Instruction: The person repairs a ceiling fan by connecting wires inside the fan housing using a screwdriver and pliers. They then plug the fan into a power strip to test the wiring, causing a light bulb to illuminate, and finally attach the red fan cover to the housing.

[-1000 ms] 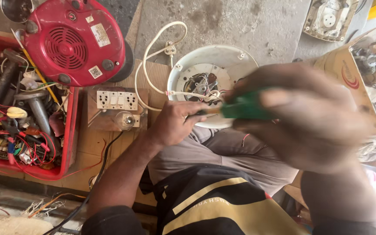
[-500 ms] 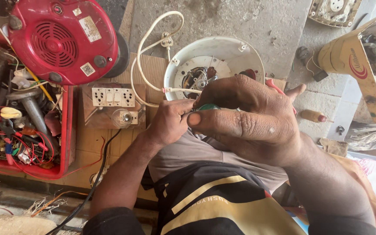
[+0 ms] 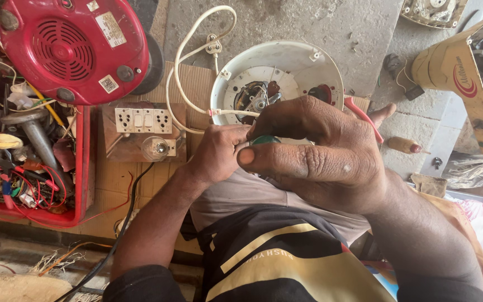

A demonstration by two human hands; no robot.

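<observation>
My right hand (image 3: 320, 154) is large in the foreground, its fingers closed around a small green-handled tool (image 3: 265, 140) of which only a sliver shows. My left hand (image 3: 219, 151) is curled just left of it, pinching something small that I cannot make out, close to a white cord (image 3: 188, 61). Both hands hover over my lap, just in front of an opened round white appliance base (image 3: 286, 61) with exposed wiring and metal parts inside.
A red appliance housing (image 3: 68, 47) lies at top left. Below it a red tray (image 3: 82, 168) holds wires, tools and parts. A wooden board with a white socket strip (image 3: 143, 120) and a bulb (image 3: 155, 148) sits beside it. A beige appliance (image 3: 465, 78) stands at right.
My right hand has drawn in closer to the left hand, and its fingers now cover most of the green tool. The view has shifted slightly.
</observation>
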